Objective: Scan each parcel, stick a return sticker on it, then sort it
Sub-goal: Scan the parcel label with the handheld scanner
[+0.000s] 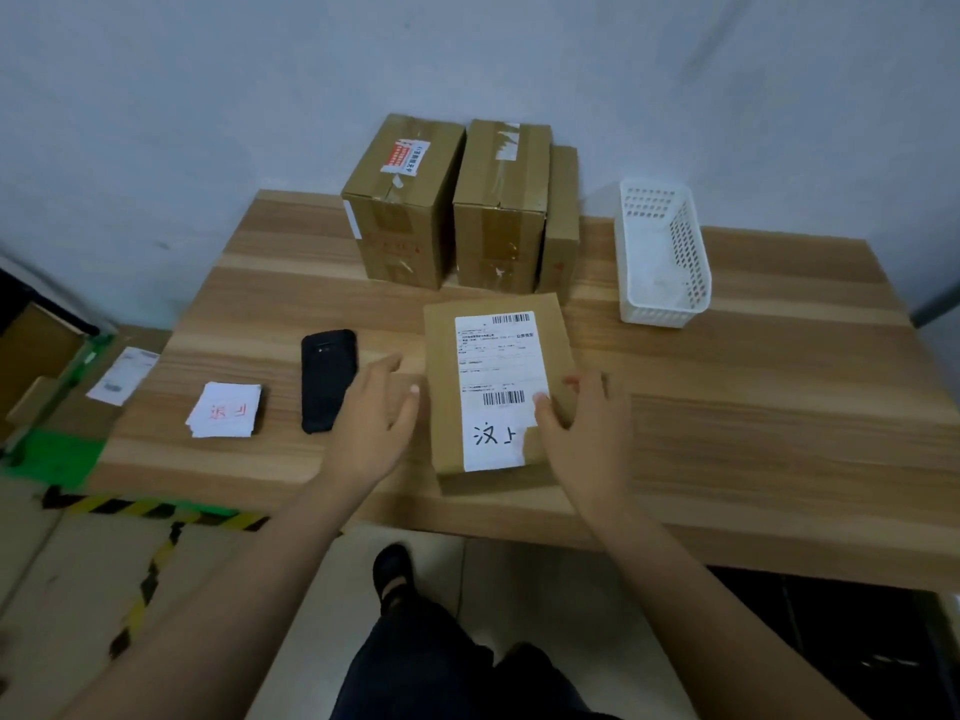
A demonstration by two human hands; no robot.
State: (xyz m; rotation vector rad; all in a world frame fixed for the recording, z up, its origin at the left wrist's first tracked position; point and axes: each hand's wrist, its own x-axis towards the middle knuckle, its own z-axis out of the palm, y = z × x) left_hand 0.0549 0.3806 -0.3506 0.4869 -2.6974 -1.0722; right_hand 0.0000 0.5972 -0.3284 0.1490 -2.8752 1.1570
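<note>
The parcel (441,366) lies flat on the desk (753,407), near the front edge and about midway along it, label (498,366) up. The right hand (587,428) rests on its right side, fingers spread and fairly straight, thumb on the label's lower edge; it presses rather than grips. The left hand (374,413) is loose and holds nothing, just beside the parcel's left edge and partly over the scanner (324,371).

The step in hand looks like the scan. To do it well, the left hand should take up the scanner while the right steadies the parcel, and the thumb should slide off the label so that the lower barcode is fully clear.

The parcel is a thin brown cardboard pack. Its white label has one barcode at the top, another lower down, and large handwritten characters at the bottom. No return sticker shows on it.

Left of the scanner lies a small stack of stickers (226,410) with red writing. Three upright boxes (405,210) stand at the back edge, and a white basket (660,252) sits toward the back right.
</note>
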